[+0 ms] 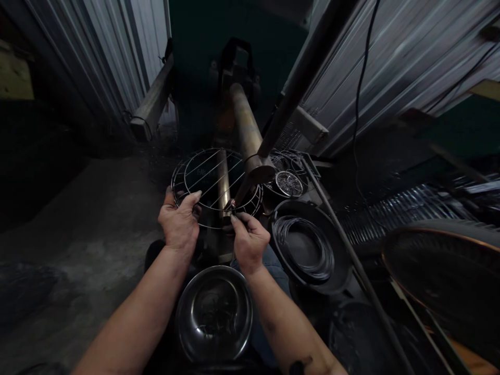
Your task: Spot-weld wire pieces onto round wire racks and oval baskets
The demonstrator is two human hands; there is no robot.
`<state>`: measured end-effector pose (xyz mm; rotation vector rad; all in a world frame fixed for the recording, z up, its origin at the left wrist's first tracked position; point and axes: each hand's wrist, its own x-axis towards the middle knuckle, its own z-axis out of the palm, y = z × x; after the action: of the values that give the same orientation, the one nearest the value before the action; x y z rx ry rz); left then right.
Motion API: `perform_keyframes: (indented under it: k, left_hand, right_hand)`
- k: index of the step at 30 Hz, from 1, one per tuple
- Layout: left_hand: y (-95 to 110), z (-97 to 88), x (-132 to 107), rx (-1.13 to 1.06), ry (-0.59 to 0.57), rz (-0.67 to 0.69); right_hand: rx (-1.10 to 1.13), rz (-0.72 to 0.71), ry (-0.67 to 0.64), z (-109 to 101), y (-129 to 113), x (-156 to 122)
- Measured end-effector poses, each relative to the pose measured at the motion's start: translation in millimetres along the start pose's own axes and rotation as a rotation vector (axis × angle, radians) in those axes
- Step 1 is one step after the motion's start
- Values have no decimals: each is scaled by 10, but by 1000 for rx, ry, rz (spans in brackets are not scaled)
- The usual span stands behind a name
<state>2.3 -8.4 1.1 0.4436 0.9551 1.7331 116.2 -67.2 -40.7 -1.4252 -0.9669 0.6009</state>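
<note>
- A round silver wire frame, made of concentric rings crossed by straight parallel wires, is held flat in the air in front of the person, just above a thin metal tube.
- The left hand has a firm grip on the frame's near left rim, with the fingers hooked over the wire and the thumb side on top.
- The right hand is closed in a tight pinch at the near edge of the frame. Its fingertips meet on the wire there, though what exactly they pinch is too small to tell.
- Holding the frame at two close points seems to steady it well, and keeping it level would help the pinching hand work accurately.
- Just far of the frame, a thick tan steel pipe runs away from the person.
- To the right, a black round pan holds a coil of thin silver wire.
- Farther right, a small spoked wire disc lies among other wirework.
- Nearest the person, a polished steel bowl sits close to the lap.
- Corrugated grey metal sheeting stands at the far right, and a bare concrete floor stretches away left.
</note>
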Motion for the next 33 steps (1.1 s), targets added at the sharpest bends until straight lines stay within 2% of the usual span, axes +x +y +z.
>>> perform_keyframes:
  k: [12,17,21,28,33]
  left_hand:
    - [-46,36,46,-20,41,-33]
    - [-24,43,36,-7,40,-12]
    - [-27,48,38,6,65,-32]
    - [-42,47,80,9,53,-40]
    - [-28,48,44,18,48,-75]
  right_hand:
    - [61,46,38,39,-107,90]
    - [129,114,-80,-42,-188,78]
    - [116,150,-92,-90,-139,28]
    - [229,166,-73,-25,-65,11]
    - [225,177,-74,-21,-24,45]
